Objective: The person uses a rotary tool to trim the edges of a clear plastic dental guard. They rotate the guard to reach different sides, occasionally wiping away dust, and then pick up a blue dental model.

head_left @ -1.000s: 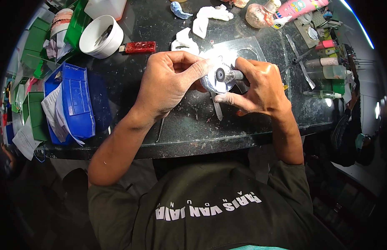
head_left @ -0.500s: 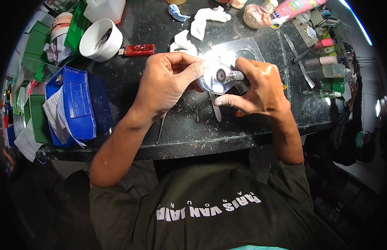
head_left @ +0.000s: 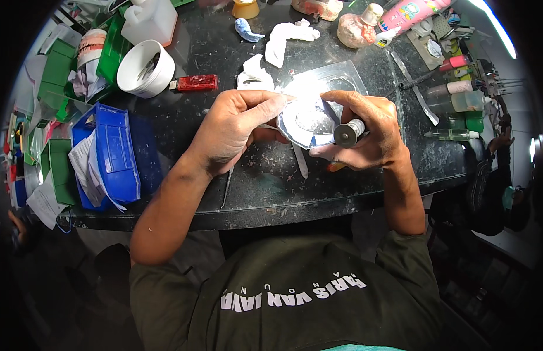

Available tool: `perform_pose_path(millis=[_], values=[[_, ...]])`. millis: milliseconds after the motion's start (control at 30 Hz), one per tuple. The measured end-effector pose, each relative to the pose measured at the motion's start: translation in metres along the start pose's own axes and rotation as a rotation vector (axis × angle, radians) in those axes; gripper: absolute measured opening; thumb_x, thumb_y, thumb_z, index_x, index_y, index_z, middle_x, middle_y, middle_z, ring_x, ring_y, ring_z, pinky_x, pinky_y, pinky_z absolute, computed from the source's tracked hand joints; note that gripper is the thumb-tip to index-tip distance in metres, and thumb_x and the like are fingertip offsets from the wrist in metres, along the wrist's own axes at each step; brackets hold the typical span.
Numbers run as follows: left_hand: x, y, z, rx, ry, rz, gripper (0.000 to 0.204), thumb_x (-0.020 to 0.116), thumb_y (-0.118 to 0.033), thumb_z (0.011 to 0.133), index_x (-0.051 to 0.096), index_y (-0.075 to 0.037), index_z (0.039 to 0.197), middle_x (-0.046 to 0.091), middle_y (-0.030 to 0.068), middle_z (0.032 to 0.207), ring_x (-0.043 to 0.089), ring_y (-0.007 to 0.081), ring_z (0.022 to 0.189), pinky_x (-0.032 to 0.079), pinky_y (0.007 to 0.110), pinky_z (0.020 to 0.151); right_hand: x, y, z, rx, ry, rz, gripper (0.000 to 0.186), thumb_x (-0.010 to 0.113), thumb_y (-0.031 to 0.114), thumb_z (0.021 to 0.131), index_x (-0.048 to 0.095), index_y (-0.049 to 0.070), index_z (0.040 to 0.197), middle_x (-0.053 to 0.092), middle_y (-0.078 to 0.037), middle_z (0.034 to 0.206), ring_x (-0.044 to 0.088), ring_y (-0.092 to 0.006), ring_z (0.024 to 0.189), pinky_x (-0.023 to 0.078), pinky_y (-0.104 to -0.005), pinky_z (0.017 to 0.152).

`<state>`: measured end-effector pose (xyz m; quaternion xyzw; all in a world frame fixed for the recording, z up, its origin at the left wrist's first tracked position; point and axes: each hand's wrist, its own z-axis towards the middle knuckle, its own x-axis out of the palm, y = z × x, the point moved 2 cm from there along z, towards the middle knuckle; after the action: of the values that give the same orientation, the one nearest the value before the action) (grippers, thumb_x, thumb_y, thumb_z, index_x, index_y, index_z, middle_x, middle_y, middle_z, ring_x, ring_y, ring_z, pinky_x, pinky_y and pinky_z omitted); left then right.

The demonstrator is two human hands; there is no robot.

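My left hand [head_left: 236,126] pinches the left edge of a pale bluish, curved piece [head_left: 288,124], partly washed out by glare. My right hand [head_left: 371,128] is wrapped round a silver cylindrical tool [head_left: 350,133] with a dark round end, and its fingertips also reach the piece's right side. A clear sheet [head_left: 347,73] with a round recess lies behind them. Crumpled white material [head_left: 254,73] rests beyond my left hand. A flat metal spatula [head_left: 300,164] lies under the piece, and a thin instrument [head_left: 227,187] lies near my left wrist.
Blue bins [head_left: 113,158], green bins [head_left: 55,155], a white tub [head_left: 140,67] and a red block [head_left: 198,82] stand left. Bottles [head_left: 455,100], pale moulds [head_left: 315,7] and small tools crowd the back and right. Another person [head_left: 496,193] is partly visible at far right.
The tool in my right hand has swung right and down, off the middle of the bluish piece, exposing its surface. The desk appears slightly lower in the picture.
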<state>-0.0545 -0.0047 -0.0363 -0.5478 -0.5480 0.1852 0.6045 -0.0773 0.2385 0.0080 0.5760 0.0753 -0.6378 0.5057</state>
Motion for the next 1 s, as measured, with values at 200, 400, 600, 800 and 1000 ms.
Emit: perform_pose_path(millis=[200, 400, 600, 800, 1000], values=[[-0.001, 0.002, -0.001, 0.006, 0.042, -0.205, 0.037, 0.052, -0.011, 0.107, 0.059, 0.011, 0.137, 0.07, 0.0198, 0.127, 0.07, 0.0239, 0.115, 0.058, 0.041, 0.103, -0.001, 0.011, 0.002, -0.056, -0.216, -0.065, 0.069, 0.099, 0.029, 0.056, 0.069, 0.004, 0.113, 0.071, -0.006, 0.077, 0.071, -0.0193, 0.063, 0.056, -0.0307, 0.06], [-0.002, 0.003, -0.002, 0.03, 0.106, -0.254, 0.042, 0.053, -0.008, 0.104, 0.053, 0.013, 0.141, 0.062, 0.0218, 0.139, 0.066, 0.0253, 0.124, 0.055, 0.042, 0.107, 0.001, 0.009, -0.002, -0.022, -0.224, -0.086, 0.068, 0.098, 0.025, 0.054, 0.069, 0.005, 0.112, 0.07, -0.005, 0.075, 0.071, -0.0183, 0.062, 0.055, -0.0312, 0.058], [0.0, 0.003, -0.001, 0.026, 0.091, -0.264, 0.044, 0.053, -0.005, 0.104, 0.051, 0.013, 0.143, 0.061, 0.0217, 0.14, 0.065, 0.0257, 0.126, 0.056, 0.041, 0.107, 0.001, 0.008, -0.002, -0.056, -0.273, -0.093, 0.069, 0.098, 0.026, 0.054, 0.069, 0.005, 0.113, 0.069, -0.005, 0.073, 0.07, -0.0181, 0.061, 0.054, -0.0314, 0.057], [0.003, 0.001, -0.002, 0.066, 0.094, -0.272, 0.044, 0.054, -0.003, 0.103, 0.052, 0.012, 0.144, 0.059, 0.0223, 0.143, 0.062, 0.0267, 0.13, 0.052, 0.043, 0.111, 0.002, 0.006, -0.003, -0.056, -0.275, -0.092, 0.07, 0.098, 0.027, 0.056, 0.069, 0.004, 0.115, 0.069, -0.005, 0.074, 0.069, -0.0175, 0.06, 0.054, -0.0311, 0.057], [0.008, 0.002, -0.006, 0.292, 0.119, 0.046, 0.049, 0.067, 0.002, 0.095, 0.056, 0.009, 0.142, 0.064, 0.0197, 0.14, 0.063, 0.024, 0.127, 0.048, 0.041, 0.112, 0.012, 0.002, -0.001, -0.063, -0.281, -0.099, 0.072, 0.098, 0.027, 0.059, 0.068, 0.003, 0.121, 0.066, -0.004, 0.071, 0.065, -0.0157, 0.057, 0.052, -0.0304, 0.055]])
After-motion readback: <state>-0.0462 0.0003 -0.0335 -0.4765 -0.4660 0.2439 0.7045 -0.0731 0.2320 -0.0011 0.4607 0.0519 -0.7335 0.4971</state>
